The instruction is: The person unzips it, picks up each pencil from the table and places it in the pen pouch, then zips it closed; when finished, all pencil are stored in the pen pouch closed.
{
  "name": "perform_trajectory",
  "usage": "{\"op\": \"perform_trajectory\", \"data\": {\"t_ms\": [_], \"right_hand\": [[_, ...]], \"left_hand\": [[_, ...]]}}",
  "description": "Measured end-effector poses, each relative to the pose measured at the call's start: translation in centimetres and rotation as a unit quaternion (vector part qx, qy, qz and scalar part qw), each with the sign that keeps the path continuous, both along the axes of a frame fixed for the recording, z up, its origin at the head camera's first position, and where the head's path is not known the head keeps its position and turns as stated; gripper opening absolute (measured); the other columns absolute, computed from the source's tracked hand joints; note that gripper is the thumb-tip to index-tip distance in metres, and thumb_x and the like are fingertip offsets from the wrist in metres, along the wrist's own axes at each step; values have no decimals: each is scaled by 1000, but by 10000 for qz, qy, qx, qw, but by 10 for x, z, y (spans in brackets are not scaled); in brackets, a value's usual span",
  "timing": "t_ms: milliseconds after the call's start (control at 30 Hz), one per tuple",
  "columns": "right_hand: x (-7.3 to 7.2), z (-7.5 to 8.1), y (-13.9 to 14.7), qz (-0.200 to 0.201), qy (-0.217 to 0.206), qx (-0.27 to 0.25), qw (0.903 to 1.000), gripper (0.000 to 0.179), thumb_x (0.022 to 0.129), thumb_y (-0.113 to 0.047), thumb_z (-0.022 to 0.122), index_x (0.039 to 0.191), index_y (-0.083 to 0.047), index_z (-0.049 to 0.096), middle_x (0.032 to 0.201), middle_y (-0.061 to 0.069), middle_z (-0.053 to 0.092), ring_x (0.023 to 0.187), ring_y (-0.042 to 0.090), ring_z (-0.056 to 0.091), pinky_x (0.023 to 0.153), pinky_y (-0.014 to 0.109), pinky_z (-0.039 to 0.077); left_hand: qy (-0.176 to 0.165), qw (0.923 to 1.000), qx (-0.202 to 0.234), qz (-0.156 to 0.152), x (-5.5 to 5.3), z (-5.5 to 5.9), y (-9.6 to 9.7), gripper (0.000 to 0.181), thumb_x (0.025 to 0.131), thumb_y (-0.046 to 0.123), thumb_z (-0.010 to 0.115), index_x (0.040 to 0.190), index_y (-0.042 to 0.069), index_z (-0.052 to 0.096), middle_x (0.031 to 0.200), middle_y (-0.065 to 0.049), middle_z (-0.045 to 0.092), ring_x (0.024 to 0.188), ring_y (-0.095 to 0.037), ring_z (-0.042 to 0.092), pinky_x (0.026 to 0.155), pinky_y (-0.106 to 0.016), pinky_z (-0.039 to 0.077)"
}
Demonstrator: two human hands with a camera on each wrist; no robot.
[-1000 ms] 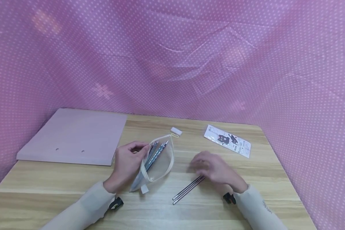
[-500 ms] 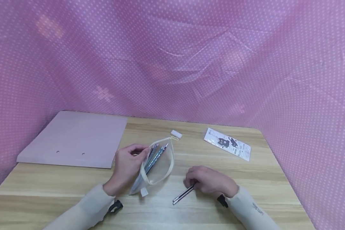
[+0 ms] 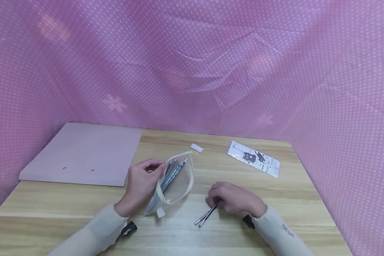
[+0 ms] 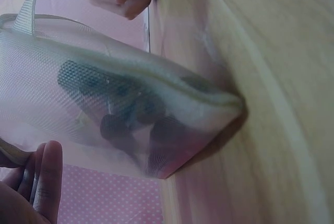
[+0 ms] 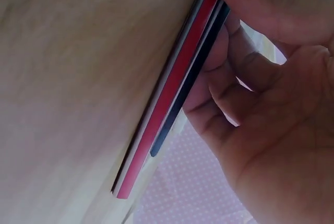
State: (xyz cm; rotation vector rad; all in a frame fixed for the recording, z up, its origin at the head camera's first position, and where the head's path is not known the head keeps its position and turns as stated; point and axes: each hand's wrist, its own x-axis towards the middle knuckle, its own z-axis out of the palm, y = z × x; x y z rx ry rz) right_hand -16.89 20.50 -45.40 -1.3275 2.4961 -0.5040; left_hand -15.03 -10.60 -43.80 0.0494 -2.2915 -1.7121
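Observation:
My left hand (image 3: 144,185) pinches the rim of a see-through mesh zip pouch (image 3: 183,188) with a pale zipper edge, and its mouth gapes. Inside it several bluish-grey pens (image 3: 172,177) lean with their tips up. In the left wrist view, dark shapes show through the mesh of the pouch (image 4: 130,51), whose bottom corner is at the tabletop. My right hand (image 3: 235,197) pinches slim pencils, whose silver ends point down and left in the head view. From the right wrist, these pencils (image 5: 168,93) show red, silver and black lengthwise stripes, held between thumb and fingers.
A small white block (image 3: 196,148), like an eraser, lies behind the pouch near its yellow cord loop. The ruler set packet (image 3: 254,159) with black cats is at the back right. A pale pink folder (image 3: 86,153) covers the left rear. Pink dotted cloth (image 3: 192,89) surrounds the table.
My right hand has come down and left onto the pencils and grips them. They lay side by side; now their lower ends cross slightly. The left hand and pouch stay put.

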Motion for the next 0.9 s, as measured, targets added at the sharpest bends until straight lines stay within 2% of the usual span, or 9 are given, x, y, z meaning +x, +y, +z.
{"op": "perform_trajectory", "data": {"t_ms": [133, 267, 367, 467, 533, 600, 700, 800, 900], "right_hand": [[0, 3, 2, -119, 244, -323, 9991, 31, 75, 4, 76, 92, -22, 73, 90, -12, 67, 88, 1, 57, 83, 18, 53], [-1, 7, 2, -334, 516, -1009, 9930, 26, 77, -3, 81, 93, -22, 74, 93, -11, 70, 89, 1, 60, 82, 20, 55], [-3, 9, 2, -615, 753, -1683, 9809, 24, 80, -2, 79, 94, -20, 73, 93, -9, 71, 88, 3, 63, 80, 23, 57], [-7, 9, 0, -1120, 919, -2475, 9580, 22, 83, 3, 76, 98, -13, 72, 91, -2, 73, 84, 6, 66, 77, 25, 60], [-10, 10, -2, -1585, 810, -3016, 9367, 20, 85, 6, 73, 99, -7, 71, 92, 5, 73, 84, 7, 66, 76, 24, 61], [-12, 10, -3, -2178, 497, -3572, 9069, 17, 87, 7, 71, 101, -1, 68, 93, 9, 72, 85, 5, 66, 76, 23, 62], [-15, 12, -6, -2938, -170, -4404, 8482, 15, 91, 7, 67, 105, 8, 63, 97, 8, 68, 87, 3, 66, 77, 21, 62], [-19, 10, -9, -3392, -689, -5091, 7880, 21, 94, 7, 63, 112, 13, 56, 97, 2, 65, 85, 5, 66, 78, 22, 61], [-24, 7, -12, -3653, -948, -5572, 7396, 27, 94, 8, 62, 119, 14, 53, 97, -1, 65, 85, 7, 67, 78, 22, 62]], "left_hand": [[95, 9999, -129, 22, 0, 0, 0, 7, 89, 18, 79, 95, 14, 79, 90, -1, 79, 77, -13, 71, 65, -21, 59], [137, 9997, -182, 20, -1, 0, 0, 5, 89, 18, 79, 94, 18, 79, 89, 0, 79, 77, -13, 71, 65, -21, 59], [111, 9998, -145, 17, -1, -1, -1, 6, 88, 17, 79, 94, 16, 79, 89, -1, 79, 77, -14, 71, 65, -21, 59], [59, 10000, -77, 4, -1, -1, -1, 8, 88, 17, 79, 96, 13, 79, 90, -2, 79, 78, -14, 71, 65, -21, 60], [42, 10000, -55, 2, -1, -2, -1, 10, 89, 16, 79, 97, 11, 79, 90, -3, 79, 78, -15, 71, 66, -21, 60], [39, 10000, -54, 5, -1, -2, -1, 9, 89, 16, 78, 97, 12, 79, 91, -3, 79, 78, -15, 72, 66, -21, 60], [71, 9999, -79, 3, -1, -3, -1, 8, 89, 17, 78, 96, 14, 80, 90, -2, 79, 78, -15, 71, 66, -21, 60], [105, 9999, -96, -17, -1, -3, -1, 5, 89, 18, 78, 94, 17, 80, 90, -1, 79, 78, -14, 71, 65, -21, 59], [135, 9999, -68, -37, -1, -3, -1, 4, 89, 19, 78, 93, 18, 80, 90, -1, 79, 78, -14, 71, 65, -21, 59]]}}
